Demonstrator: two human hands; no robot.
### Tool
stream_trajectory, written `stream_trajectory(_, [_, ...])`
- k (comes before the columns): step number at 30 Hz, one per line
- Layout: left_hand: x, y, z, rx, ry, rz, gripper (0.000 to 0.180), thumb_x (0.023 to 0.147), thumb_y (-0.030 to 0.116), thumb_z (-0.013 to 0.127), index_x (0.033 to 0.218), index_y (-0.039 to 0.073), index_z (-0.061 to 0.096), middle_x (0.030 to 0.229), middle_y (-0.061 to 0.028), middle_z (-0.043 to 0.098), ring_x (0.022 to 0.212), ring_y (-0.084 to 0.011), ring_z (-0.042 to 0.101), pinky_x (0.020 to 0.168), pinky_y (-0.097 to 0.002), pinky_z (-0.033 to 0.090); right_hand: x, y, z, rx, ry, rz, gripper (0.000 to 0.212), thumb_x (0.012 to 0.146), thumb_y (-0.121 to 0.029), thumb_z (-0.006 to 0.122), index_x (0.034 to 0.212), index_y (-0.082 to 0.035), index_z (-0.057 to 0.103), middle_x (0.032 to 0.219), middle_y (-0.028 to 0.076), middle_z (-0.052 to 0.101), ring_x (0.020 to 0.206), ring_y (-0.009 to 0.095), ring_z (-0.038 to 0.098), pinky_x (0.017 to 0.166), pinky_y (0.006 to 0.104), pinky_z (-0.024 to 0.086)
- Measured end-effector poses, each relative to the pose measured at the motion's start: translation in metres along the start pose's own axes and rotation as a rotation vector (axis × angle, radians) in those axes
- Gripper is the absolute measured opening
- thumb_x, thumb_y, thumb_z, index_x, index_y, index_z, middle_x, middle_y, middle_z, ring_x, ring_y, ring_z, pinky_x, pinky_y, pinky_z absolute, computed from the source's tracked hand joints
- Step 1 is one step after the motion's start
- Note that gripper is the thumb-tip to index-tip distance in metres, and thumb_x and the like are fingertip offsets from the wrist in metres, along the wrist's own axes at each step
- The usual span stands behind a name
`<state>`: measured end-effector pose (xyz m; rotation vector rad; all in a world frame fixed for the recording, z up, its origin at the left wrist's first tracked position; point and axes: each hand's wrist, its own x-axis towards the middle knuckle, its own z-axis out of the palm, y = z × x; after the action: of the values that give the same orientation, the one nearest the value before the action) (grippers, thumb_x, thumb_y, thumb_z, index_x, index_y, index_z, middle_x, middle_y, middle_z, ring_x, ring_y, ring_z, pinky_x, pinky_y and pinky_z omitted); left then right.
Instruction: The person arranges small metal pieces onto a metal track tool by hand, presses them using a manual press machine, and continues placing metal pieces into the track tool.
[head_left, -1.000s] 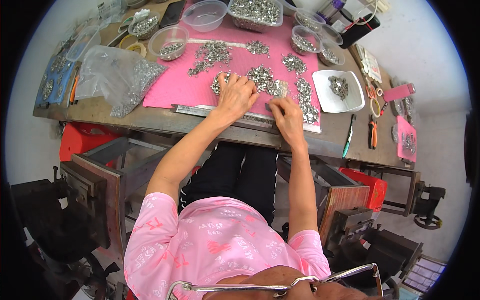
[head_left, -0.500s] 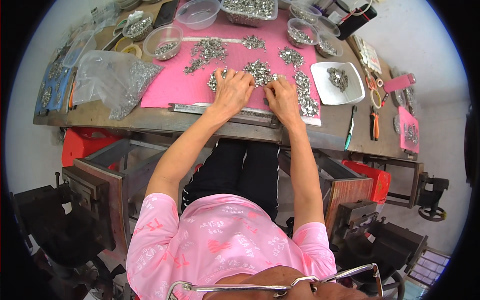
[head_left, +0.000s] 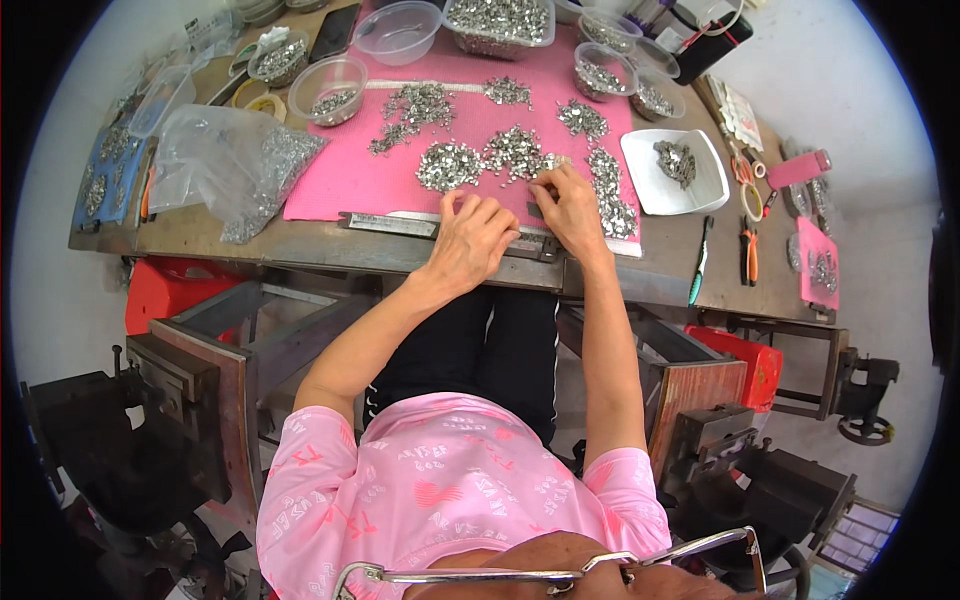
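Observation:
My left hand (head_left: 468, 240) rests over a long metal bar (head_left: 392, 227) at the table's front edge, its fingers curled and its fingertips near the bar's right part. Whatever it holds is hidden or too small to name. My right hand (head_left: 570, 208) is by the bar's right end, thumb and fingers pinched together. A small pile of shiny metal pieces (head_left: 514, 154) lies just beyond both hands on a pink mat (head_left: 345, 165). More small metal pieces form a round pile (head_left: 448, 166) on the left and a long pile (head_left: 610, 190) on the right.
A white square dish (head_left: 708, 190) sits right of the mat, with a toothbrush (head_left: 702, 258) and orange-handled pliers (head_left: 749, 250) nearby. Plastic tubs (head_left: 326, 88) line the back. A clear bag (head_left: 215, 165) of metal pieces lies left. Vises (head_left: 165, 385) flank my legs.
My left hand has drawn back from the piles toward me, down to the metal bar, uncovering the round left pile. My right hand has hardly moved.

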<state>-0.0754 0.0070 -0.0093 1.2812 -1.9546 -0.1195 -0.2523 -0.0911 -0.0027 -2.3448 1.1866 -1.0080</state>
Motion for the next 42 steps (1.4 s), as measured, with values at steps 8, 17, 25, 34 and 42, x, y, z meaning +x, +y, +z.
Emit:
stream_trajectory(8, [0.000, 0.005, 0.008, -0.013, 0.044, -0.038, 0.015, 0.088, 0.020, 0.072, 0.096, 0.010, 0.063, 0.088, -0.0021, 0.059, 0.088, -0.0230, 0.056, 0.100, -0.0491, 0.032, -0.006, -0.003, 0.001, -0.018, 0.013, 0.016, 0.008, 0.084, -0.008, 0.074, 0.089, -0.003, 0.070, 0.084, 0.012, 0.064, 0.077, 0.029, 0.064, 0.074, 0.0413, 0.047])
stream_trajectory(17, [0.004, 0.007, 0.011, -0.006, 0.096, -0.082, 0.016, 0.091, 0.022, 0.070, 0.099, 0.010, 0.065, 0.085, -0.0008, 0.061, 0.083, -0.0217, 0.057, 0.099, -0.0457, 0.032, -0.022, -0.013, -0.012, 0.054, -0.012, 0.047, 0.008, 0.086, -0.006, 0.070, 0.090, -0.003, 0.065, 0.085, 0.010, 0.063, 0.080, 0.029, 0.061, 0.076, 0.0409, 0.042])
stream_trajectory(25, [0.000, 0.006, -0.007, -0.097, 0.146, -0.115, 0.009, 0.093, 0.015, 0.067, 0.099, 0.009, 0.067, 0.089, -0.0012, 0.065, 0.086, -0.0205, 0.060, 0.099, -0.0422, 0.033, -0.060, -0.038, -0.018, 0.054, 0.001, 0.007, 0.005, 0.087, -0.002, 0.067, 0.090, -0.002, 0.063, 0.088, 0.010, 0.063, 0.084, 0.029, 0.058, 0.079, 0.0393, 0.042])
stream_trajectory(34, [-0.066, -0.050, -0.101, 0.249, 0.162, -0.260, 0.032, 0.079, 0.023, 0.081, 0.108, 0.011, 0.071, 0.116, -0.0076, 0.062, 0.111, -0.0277, 0.054, 0.102, -0.0432, 0.032, -0.067, -0.037, -0.016, 0.090, 0.063, 0.092, 0.008, 0.086, -0.003, 0.069, 0.094, -0.001, 0.068, 0.089, 0.010, 0.065, 0.086, 0.026, 0.060, 0.079, 0.0364, 0.046])
stream_trajectory(42, [-0.083, -0.069, -0.101, 0.433, 0.157, -0.253, 0.038, 0.080, 0.027, 0.080, 0.115, 0.016, 0.072, 0.124, -0.0090, 0.057, 0.117, -0.0291, 0.049, 0.102, -0.0470, 0.032, -0.062, -0.033, -0.010, 0.300, 0.060, 0.266, 0.012, 0.087, -0.011, 0.073, 0.096, -0.004, 0.071, 0.087, 0.006, 0.067, 0.081, 0.021, 0.061, 0.081, 0.0348, 0.044])
